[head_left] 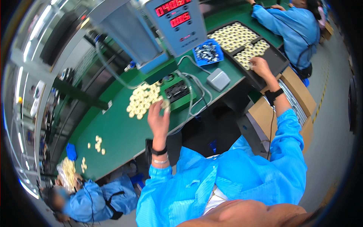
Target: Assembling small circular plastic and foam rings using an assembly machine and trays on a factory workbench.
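My left hand (158, 120) is raised over the green bench, its fingers closed on a small cream-coloured ring part (165, 104). Beside it spreads a loose pile of the same cream ring parts (141, 100). Just beyond the fingers sits a dark fixture block (177, 92) on a green base, under the press head. At the right, my right hand (261, 68) reaches to the near part of a black tray (279, 62) holding rows of cream rings (234, 37). Its fingers are pinched at the edge of the rows; whatever they grip is mostly hidden.
A blue-grey press with a red-lit display box (177, 24) stands behind the fixture. Near it are a blue bin of metal parts (208, 53), a grey box (218, 79) and looping cables. An open cardboard box (261, 117) stands below the tray. Co-workers sit at lower left and upper right.
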`<control>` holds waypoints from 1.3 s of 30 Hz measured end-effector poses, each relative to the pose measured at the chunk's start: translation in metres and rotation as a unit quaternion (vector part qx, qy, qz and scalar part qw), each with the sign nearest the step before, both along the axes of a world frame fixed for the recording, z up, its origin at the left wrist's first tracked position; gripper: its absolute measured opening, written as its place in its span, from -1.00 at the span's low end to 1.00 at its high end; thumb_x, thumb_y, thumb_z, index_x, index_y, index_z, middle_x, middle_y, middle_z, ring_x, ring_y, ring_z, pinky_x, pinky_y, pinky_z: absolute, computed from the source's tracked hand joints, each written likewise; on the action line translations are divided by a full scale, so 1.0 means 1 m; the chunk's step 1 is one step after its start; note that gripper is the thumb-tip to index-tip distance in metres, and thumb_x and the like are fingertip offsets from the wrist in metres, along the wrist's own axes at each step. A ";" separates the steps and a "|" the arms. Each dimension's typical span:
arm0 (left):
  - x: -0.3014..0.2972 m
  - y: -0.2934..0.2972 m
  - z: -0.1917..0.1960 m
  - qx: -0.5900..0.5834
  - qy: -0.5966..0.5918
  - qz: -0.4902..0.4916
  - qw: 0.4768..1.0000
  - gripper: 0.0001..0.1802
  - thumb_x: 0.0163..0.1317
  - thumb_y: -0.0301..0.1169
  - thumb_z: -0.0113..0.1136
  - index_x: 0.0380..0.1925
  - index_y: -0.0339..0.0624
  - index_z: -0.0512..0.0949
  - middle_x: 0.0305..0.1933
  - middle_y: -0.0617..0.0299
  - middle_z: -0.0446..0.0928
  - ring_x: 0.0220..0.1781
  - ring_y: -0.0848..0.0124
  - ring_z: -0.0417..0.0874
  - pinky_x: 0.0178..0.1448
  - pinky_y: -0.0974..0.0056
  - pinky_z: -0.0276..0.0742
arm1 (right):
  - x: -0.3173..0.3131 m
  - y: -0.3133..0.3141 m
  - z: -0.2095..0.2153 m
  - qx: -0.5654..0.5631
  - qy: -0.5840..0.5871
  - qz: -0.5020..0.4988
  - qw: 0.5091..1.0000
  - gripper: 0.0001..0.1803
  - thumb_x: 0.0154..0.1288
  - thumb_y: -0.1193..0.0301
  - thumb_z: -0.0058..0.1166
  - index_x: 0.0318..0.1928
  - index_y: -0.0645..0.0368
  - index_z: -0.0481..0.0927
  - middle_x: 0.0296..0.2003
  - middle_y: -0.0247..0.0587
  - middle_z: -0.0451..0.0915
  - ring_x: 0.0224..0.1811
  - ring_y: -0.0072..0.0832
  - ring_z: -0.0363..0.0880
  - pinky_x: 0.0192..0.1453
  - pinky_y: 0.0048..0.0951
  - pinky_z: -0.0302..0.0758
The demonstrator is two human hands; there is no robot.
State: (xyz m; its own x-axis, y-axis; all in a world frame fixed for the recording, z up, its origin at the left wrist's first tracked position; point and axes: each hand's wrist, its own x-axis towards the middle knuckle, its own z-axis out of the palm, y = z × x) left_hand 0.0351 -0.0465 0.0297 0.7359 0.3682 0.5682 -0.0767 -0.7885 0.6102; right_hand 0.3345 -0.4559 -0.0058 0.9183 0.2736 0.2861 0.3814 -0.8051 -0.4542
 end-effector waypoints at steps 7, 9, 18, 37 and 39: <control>0.057 -0.008 0.001 0.032 0.015 -0.047 0.998 -0.66 0.08 -0.54 0.31 -0.08 -0.25 0.63 -0.14 0.10 0.59 -0.13 0.21 0.64 -0.06 0.23 0.53 | -0.035 0.008 0.029 0.052 -0.034 -0.044 0.997 -0.57 0.06 0.55 0.16 0.03 0.28 0.59 -0.20 -0.02 0.64 -0.23 -0.23 0.64 -0.05 -0.29 0.55; 0.063 -0.008 -0.001 0.067 0.015 -0.028 0.997 -0.68 0.08 -0.53 0.31 -0.10 -0.24 0.64 -0.14 0.09 0.60 -0.08 0.17 0.62 -0.01 0.18 0.52 | -0.046 0.016 0.034 0.086 -0.044 -0.039 0.995 -0.57 0.09 0.55 0.15 0.05 0.28 0.58 -0.14 -0.02 0.63 -0.21 -0.25 0.65 -0.05 -0.30 0.55; 0.060 -0.014 0.000 0.146 0.044 -0.034 0.988 -0.67 0.15 -0.46 0.26 -0.05 -0.25 0.62 0.04 0.08 0.60 -0.03 0.06 0.54 0.10 0.09 0.47 | -0.068 0.118 0.059 0.222 -0.062 0.135 0.964 -0.62 0.11 0.49 0.21 0.00 0.24 0.60 -0.13 -0.05 0.63 -0.14 -0.21 0.65 -0.03 -0.28 0.57; -0.011 0.039 -0.025 0.306 0.247 0.114 0.912 -0.54 0.13 -0.46 0.25 0.09 -0.25 0.53 0.14 -0.13 0.49 0.14 -0.07 0.48 0.20 0.01 0.45 | 0.028 0.222 0.037 -0.104 -0.038 0.170 0.979 -0.84 0.06 0.47 0.11 -0.35 0.17 0.73 -0.27 -0.04 0.72 -0.18 -0.16 0.72 -0.12 -0.19 0.64; -0.010 0.038 -0.031 0.293 0.236 0.118 0.919 -0.57 0.13 -0.46 0.26 0.04 -0.29 0.54 0.11 -0.10 0.52 0.13 -0.04 0.50 0.18 0.05 0.47 | 0.035 0.216 0.026 -0.056 -0.067 0.167 0.982 -0.88 -0.02 0.51 0.14 -0.43 0.23 0.70 -0.37 0.04 0.69 -0.24 -0.07 0.70 -0.14 -0.13 0.63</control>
